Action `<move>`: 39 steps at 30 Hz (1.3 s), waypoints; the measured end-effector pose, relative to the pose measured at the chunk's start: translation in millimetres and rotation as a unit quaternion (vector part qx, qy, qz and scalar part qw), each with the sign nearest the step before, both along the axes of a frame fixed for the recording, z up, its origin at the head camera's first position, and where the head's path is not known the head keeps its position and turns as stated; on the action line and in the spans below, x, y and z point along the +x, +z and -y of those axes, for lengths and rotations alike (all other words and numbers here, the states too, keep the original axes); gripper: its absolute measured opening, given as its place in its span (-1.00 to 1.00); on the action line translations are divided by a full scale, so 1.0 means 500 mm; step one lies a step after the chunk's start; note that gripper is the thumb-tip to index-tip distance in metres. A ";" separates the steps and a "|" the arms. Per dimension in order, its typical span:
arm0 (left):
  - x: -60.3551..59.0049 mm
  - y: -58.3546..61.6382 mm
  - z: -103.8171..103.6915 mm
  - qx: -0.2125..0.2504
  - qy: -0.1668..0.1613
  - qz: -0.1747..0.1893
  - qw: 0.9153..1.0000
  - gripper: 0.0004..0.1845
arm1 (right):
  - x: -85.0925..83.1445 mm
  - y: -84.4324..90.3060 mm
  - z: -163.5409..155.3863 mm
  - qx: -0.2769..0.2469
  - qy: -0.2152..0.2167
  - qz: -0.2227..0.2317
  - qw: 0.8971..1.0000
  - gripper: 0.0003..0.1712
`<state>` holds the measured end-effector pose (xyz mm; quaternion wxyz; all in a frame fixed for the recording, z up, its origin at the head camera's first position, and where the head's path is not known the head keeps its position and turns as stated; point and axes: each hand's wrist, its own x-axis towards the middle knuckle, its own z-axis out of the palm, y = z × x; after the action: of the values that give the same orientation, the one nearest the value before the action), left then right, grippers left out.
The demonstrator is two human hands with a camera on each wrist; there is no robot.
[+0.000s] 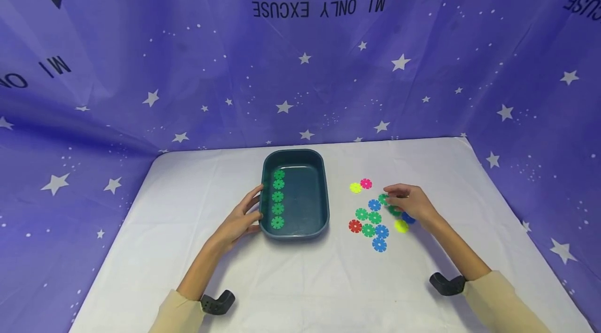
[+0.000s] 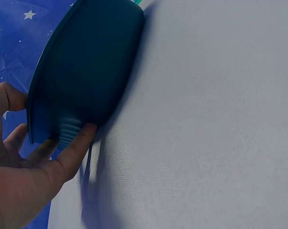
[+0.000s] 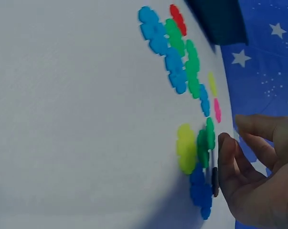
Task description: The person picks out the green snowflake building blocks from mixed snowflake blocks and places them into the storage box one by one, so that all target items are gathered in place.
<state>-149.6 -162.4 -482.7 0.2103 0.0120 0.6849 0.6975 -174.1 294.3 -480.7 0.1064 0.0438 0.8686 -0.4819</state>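
A dark teal plastic bin [image 1: 300, 236] stands on the white table, with a column of several green snowflake discs [image 1: 278, 197] along the left side of its floor. My left hand [image 1: 238, 223] holds the bin's left wall, fingertips at the rim; in the left wrist view one finger [image 2: 77, 145] lies along the outer wall. Over the loose discs at the right hovers my right hand [image 1: 410, 201], thumb and fingertips apart with nothing visible between them. Nearest to those fingertips is a green disc [image 3: 210, 133]. Beneath the hand, a blue disc [image 1: 408, 217] is partly hidden.
Loose on the table lie a red disc [image 1: 355, 226], blue discs [image 1: 379, 244], more green ones and a yellow disc [image 1: 401, 226]. Farther back, another yellow disc [image 1: 355, 188] touches a pink disc [image 1: 366, 183]. A purple star-printed cloth [image 1: 300, 82] hangs around the table.
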 end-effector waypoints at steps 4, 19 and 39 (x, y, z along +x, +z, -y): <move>0.000 0.000 -0.001 -0.002 -0.002 -0.003 1.000 -0.12 | -0.001 -0.013 -0.003 0.042 0.007 -0.008 0.999 -0.55; -0.003 -0.005 0.000 -0.004 0.002 -0.004 1.000 -0.12 | -0.017 -0.034 -0.001 0.112 0.017 -0.056 0.992 -0.60; -0.002 -0.005 -0.002 -0.009 0.001 -0.003 1.000 -0.13 | -0.006 0.027 0.053 -0.018 0.033 -0.038 0.999 -0.69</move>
<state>-150.6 -161.6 -485.2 0.2075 0.0119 0.6915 0.6918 -177.0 268.0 -467.1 0.0903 -0.0051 0.8640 -0.4953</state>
